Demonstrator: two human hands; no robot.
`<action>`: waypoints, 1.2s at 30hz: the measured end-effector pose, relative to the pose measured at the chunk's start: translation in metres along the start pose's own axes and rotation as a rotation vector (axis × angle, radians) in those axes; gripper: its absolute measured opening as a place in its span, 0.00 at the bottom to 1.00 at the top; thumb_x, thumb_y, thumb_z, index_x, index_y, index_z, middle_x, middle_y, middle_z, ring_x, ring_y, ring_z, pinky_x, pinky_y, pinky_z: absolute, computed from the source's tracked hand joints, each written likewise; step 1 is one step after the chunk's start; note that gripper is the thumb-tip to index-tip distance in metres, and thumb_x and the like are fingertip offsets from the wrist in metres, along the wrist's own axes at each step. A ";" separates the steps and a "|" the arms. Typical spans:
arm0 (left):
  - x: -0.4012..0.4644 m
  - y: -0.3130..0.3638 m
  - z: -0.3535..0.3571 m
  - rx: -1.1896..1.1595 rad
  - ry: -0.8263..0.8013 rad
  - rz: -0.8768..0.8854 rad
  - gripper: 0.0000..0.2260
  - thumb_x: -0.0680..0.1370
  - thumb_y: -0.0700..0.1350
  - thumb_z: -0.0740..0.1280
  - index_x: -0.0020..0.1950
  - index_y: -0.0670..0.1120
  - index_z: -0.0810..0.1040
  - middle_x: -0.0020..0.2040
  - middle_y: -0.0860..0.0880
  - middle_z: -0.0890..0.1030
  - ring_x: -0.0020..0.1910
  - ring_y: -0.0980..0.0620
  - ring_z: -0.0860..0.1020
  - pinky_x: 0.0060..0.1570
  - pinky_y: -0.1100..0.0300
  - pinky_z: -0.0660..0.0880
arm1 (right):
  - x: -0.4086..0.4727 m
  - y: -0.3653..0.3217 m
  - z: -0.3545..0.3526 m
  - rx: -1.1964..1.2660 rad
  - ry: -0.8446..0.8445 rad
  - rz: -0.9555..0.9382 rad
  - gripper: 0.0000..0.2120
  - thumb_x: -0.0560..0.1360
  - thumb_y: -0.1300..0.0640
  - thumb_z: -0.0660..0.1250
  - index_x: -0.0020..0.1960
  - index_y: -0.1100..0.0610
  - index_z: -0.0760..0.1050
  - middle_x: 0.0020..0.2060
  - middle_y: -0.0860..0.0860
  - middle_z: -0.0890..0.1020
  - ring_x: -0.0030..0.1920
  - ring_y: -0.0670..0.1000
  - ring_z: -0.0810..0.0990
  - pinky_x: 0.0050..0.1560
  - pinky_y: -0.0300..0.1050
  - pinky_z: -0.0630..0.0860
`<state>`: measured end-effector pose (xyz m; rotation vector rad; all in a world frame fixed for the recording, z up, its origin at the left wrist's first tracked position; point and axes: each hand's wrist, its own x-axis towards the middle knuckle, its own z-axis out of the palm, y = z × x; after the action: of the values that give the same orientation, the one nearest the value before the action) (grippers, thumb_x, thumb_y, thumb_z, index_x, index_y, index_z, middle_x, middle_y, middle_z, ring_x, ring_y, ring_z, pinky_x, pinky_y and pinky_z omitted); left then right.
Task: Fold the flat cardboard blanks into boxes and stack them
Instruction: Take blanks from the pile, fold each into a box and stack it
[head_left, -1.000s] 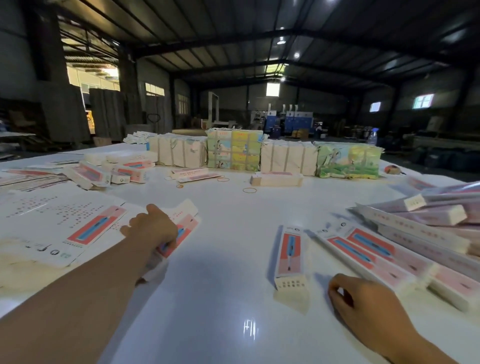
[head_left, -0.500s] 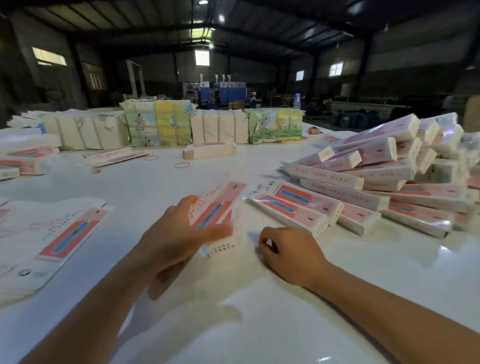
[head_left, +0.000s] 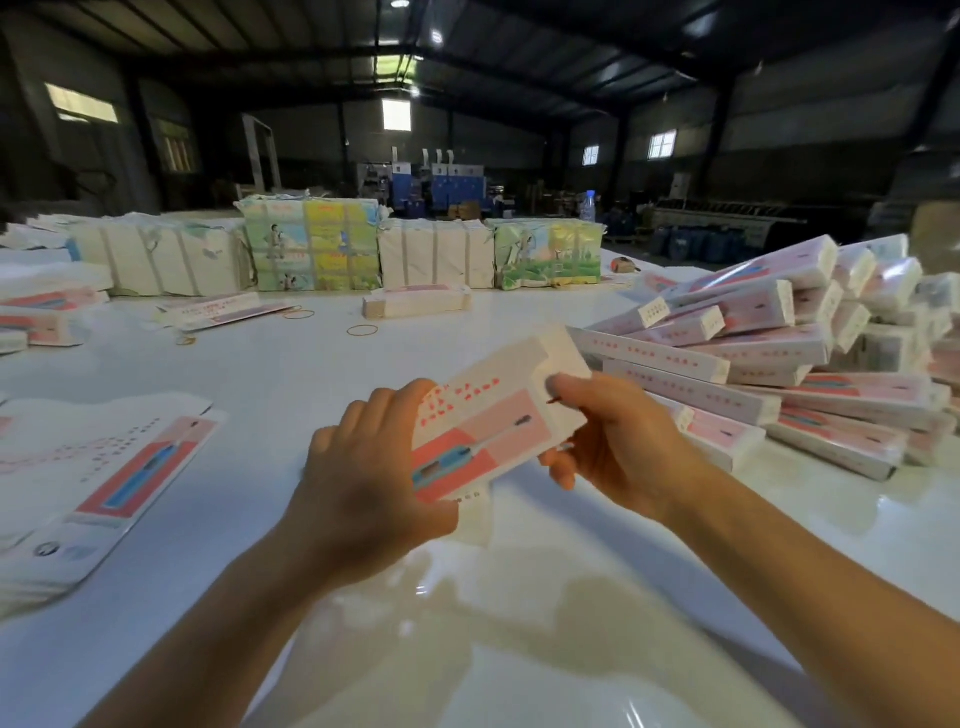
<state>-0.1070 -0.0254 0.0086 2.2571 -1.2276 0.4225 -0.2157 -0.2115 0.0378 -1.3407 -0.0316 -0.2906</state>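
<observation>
Right now, from the head view, you hold one cardboard blank (head_left: 493, 421) above the white table (head_left: 291, 374), just below the centre of the frame. Your left hand (head_left: 363, 478) has its grip curled round the lower left end, thumb on the printed face; your right hand (head_left: 618, 447) pinches the upper right end, thumb on top and fingers beneath. The blank's face carries a pink and red panel with a blue toothbrush-like picture and rows of small red print, too blurred to read.

At the right of the frame lies a heap of folded boxes (head_left: 779, 364) in the same pink print, leaning on one another. At the lower left, a stack of flat blanks (head_left: 104, 483) rests on the table. Along the far edge stand strapped bundles (head_left: 311, 249), some with coloured cartoon wrapping. Rubber bands (head_left: 362, 330) lie near them, and a clear bottle (head_left: 587, 205) stands behind.
</observation>
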 end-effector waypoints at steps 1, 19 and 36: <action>-0.001 0.002 0.001 -0.001 0.019 0.013 0.37 0.63 0.64 0.64 0.69 0.59 0.55 0.56 0.61 0.65 0.52 0.59 0.65 0.51 0.60 0.62 | -0.003 0.003 0.001 0.007 -0.010 -0.012 0.17 0.70 0.57 0.61 0.53 0.68 0.74 0.34 0.58 0.82 0.26 0.51 0.77 0.21 0.40 0.73; -0.006 0.027 -0.010 0.117 0.053 0.197 0.27 0.62 0.58 0.69 0.57 0.46 0.77 0.47 0.48 0.83 0.33 0.47 0.78 0.29 0.54 0.77 | -0.014 0.010 -0.024 -0.419 0.004 0.031 0.14 0.72 0.69 0.68 0.42 0.51 0.85 0.27 0.56 0.80 0.18 0.49 0.71 0.20 0.36 0.68; -0.006 0.028 0.000 -0.107 0.029 -0.126 0.23 0.68 0.65 0.65 0.59 0.59 0.67 0.50 0.59 0.76 0.45 0.52 0.76 0.46 0.55 0.75 | -0.024 0.035 0.022 -0.733 0.486 -0.514 0.07 0.74 0.60 0.68 0.46 0.49 0.83 0.38 0.45 0.79 0.38 0.43 0.77 0.38 0.32 0.70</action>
<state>-0.1338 -0.0336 0.0134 2.2150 -1.0607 0.3325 -0.2281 -0.1785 0.0051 -1.9404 0.1553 -1.1397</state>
